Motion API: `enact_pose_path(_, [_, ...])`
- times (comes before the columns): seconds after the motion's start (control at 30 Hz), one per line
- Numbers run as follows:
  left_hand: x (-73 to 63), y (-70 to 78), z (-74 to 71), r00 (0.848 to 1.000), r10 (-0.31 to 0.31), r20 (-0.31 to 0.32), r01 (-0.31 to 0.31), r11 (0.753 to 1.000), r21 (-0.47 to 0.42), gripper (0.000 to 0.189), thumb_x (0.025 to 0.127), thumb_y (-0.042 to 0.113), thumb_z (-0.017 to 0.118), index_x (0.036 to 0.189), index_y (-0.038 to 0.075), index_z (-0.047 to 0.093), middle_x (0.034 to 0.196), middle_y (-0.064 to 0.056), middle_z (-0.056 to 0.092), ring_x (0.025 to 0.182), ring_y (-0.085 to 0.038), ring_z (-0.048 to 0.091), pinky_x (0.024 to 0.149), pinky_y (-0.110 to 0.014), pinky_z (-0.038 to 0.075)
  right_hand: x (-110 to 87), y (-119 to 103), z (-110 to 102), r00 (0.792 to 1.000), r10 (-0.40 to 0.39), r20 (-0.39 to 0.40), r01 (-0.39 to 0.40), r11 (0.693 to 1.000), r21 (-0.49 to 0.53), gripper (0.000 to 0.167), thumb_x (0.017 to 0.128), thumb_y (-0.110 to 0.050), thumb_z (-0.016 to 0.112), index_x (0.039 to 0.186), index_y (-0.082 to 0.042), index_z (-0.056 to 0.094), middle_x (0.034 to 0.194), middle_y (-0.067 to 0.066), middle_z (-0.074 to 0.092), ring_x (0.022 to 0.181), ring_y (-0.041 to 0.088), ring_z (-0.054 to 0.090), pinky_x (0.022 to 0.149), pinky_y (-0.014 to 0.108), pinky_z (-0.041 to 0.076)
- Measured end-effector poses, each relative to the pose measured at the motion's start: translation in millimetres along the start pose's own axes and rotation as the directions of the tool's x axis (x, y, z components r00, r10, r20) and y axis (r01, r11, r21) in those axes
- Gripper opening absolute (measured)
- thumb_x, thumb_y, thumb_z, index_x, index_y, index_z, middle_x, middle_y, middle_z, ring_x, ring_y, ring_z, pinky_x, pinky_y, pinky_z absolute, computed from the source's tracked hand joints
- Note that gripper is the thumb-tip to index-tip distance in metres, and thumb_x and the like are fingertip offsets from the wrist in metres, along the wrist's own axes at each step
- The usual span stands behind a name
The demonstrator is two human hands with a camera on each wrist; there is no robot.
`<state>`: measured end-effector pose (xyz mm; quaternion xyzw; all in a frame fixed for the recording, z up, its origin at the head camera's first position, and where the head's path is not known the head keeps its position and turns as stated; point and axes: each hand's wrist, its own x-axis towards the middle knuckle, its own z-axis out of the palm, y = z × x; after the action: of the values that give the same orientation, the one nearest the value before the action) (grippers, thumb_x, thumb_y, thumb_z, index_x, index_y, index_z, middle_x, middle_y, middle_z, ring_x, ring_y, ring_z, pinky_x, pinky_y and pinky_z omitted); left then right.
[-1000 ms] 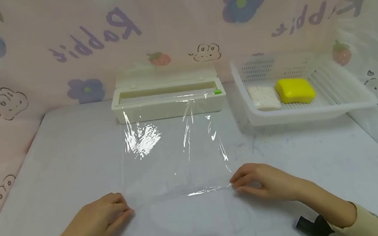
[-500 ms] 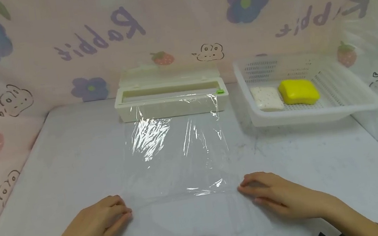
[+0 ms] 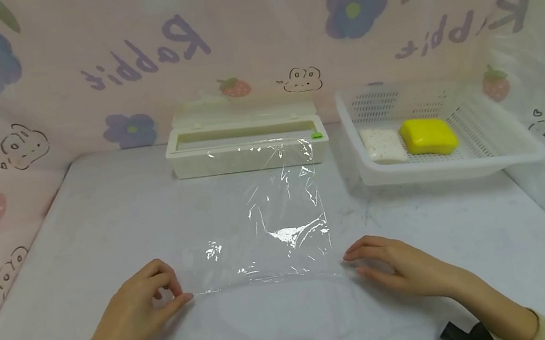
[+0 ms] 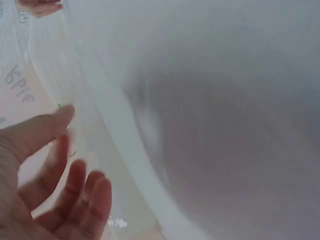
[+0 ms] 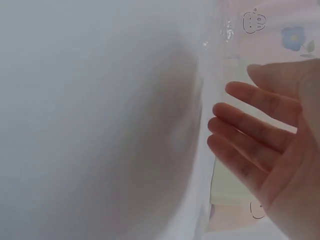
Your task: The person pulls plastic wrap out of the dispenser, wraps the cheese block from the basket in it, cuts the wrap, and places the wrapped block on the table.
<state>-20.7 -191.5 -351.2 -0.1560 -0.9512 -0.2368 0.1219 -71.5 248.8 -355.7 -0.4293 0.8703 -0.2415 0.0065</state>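
Note:
A sheet of clear cling film (image 3: 281, 237) runs from a white dispenser box (image 3: 248, 160) toward me over the white table. The box lid stands up at the back, and a small green slider (image 3: 317, 135) sits at the right of its front edge. My left hand (image 3: 133, 309) pinches the near left corner of the film between thumb and index finger; the left wrist view shows these two fingertips (image 4: 65, 117) together, the other fingers loosely bent. At the near right corner is my right hand (image 3: 404, 267), thumb apart and fingers (image 5: 250, 125) nearly straight, fingertips right at the film's edge.
A white perforated basket (image 3: 451, 168) at the back right holds a speckled white block (image 3: 383, 145) and a yellow block (image 3: 429, 136). Behind the table hangs a pink printed curtain (image 3: 246, 42). A black strap piece (image 3: 463, 335) shows by the right wrist.
The right hand's fingers have moved outward from the film's corner and spread. The left hand has risen slightly, its thumb and index finger now at the left corner. The film's glare and creases have shifted.

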Motion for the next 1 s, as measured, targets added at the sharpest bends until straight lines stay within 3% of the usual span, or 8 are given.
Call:
enact_pose_path(0.13, [5.5, 1.8, 1.3, 0.988, -0.141, 0.056, 0.144, 0.988, -0.057, 0.040, 0.066, 0.028, 0.088, 0.084, 0.019, 0.053, 0.087, 0.011, 0.050, 0.071, -0.005, 0.050, 0.059, -0.021, 0.045, 7.7, 3.6, -1.4, 0.999, -0.023, -0.028, 0.024, 0.999, 0.027, 0.028, 0.090, -0.008, 0.066, 0.116, -0.016, 0.065, 0.116, -0.010, 0.061, 0.105, 0.009, 0.060, 0.092, 0.019, 0.048])
enact_pose_path(0.33, [11.9, 1.0, 3.9, 0.920, -0.363, 0.145, 0.378, 0.921, -0.092, 0.062, 0.077, 0.045, 0.077, 0.114, 0.004, 0.049, 0.109, -0.012, 0.052, 0.080, -0.015, 0.054, 0.063, -0.027, 0.043, 15.9, 8.1, -4.4, 0.998, -0.016, -0.063, 0.019, 0.998, 0.054, 0.029, 0.088, -0.004, 0.066, 0.115, -0.016, 0.066, 0.114, -0.009, 0.063, 0.104, 0.009, 0.061, 0.092, 0.020, 0.048])
enact_pose_path(0.47, [14.8, -3.9, 6.2, 0.862, -0.443, 0.247, 0.478, 0.872, -0.107, 0.089, 0.077, 0.048, 0.076, 0.134, -0.006, 0.035, 0.119, -0.019, 0.054, 0.078, -0.013, 0.057, 0.068, -0.031, 0.044, 21.4, 11.7, -6.6, 0.992, -0.019, -0.122, 0.029, 0.996, 0.082, 0.028, 0.087, 0.000, 0.066, 0.112, -0.012, 0.066, 0.110, -0.004, 0.065, 0.102, 0.010, 0.061, 0.087, 0.021, 0.051])
enact_pose_path(0.63, [14.7, -11.2, 8.0, 0.750, -0.517, 0.412, 0.633, 0.743, -0.219, 0.096, 0.079, 0.042, 0.076, 0.144, -0.003, 0.024, 0.129, -0.016, 0.053, 0.093, -0.013, 0.059, 0.079, -0.029, 0.045, 30.5, 17.7, -13.0, 0.980, 0.007, -0.201, 0.022, 0.990, 0.142, 0.028, 0.085, 0.005, 0.065, 0.110, -0.009, 0.066, 0.108, 0.002, 0.068, 0.100, 0.010, 0.062, 0.080, 0.021, 0.054])
enact_pose_path(0.7, [14.2, -13.7, 8.3, 0.720, -0.524, 0.455, 0.670, 0.696, -0.257, 0.093, 0.080, 0.038, 0.076, 0.146, 0.000, 0.023, 0.129, -0.013, 0.053, 0.096, -0.012, 0.058, 0.080, -0.027, 0.044, 33.5, 20.0, -18.7, 0.972, 0.033, -0.234, 0.002, 0.989, 0.147, 0.029, 0.085, 0.005, 0.065, 0.110, -0.010, 0.066, 0.108, 0.001, 0.069, 0.099, 0.009, 0.063, 0.080, 0.019, 0.053])
enact_pose_path(0.8, [13.5, -15.0, 9.3, 0.714, -0.504, 0.486, 0.679, 0.667, -0.307, 0.085, 0.080, 0.029, 0.077, 0.145, 0.002, 0.028, 0.117, -0.008, 0.059, 0.088, -0.008, 0.058, 0.080, -0.024, 0.043, 35.8, 24.0, -29.9, 0.950, 0.069, -0.304, -0.025, 0.989, 0.148, 0.031, 0.085, 0.007, 0.064, 0.110, -0.011, 0.067, 0.107, 0.000, 0.070, 0.097, 0.008, 0.063, 0.082, 0.017, 0.052])
enact_pose_path(1.0, [13.1, -12.4, 13.3, 0.725, -0.467, 0.506, 0.669, 0.652, -0.357, 0.046, 0.085, 0.024, 0.071, 0.124, 0.005, 0.056, 0.089, 0.002, 0.059, 0.077, -0.006, 0.055, 0.071, -0.018, 0.043, 39.4, 34.2, -53.9, 0.894, 0.108, -0.436, -0.023, 0.980, 0.197, 0.025, 0.086, 0.011, 0.060, 0.106, -0.002, 0.067, 0.107, -0.004, 0.069, 0.098, 0.001, 0.061, 0.082, 0.013, 0.050])
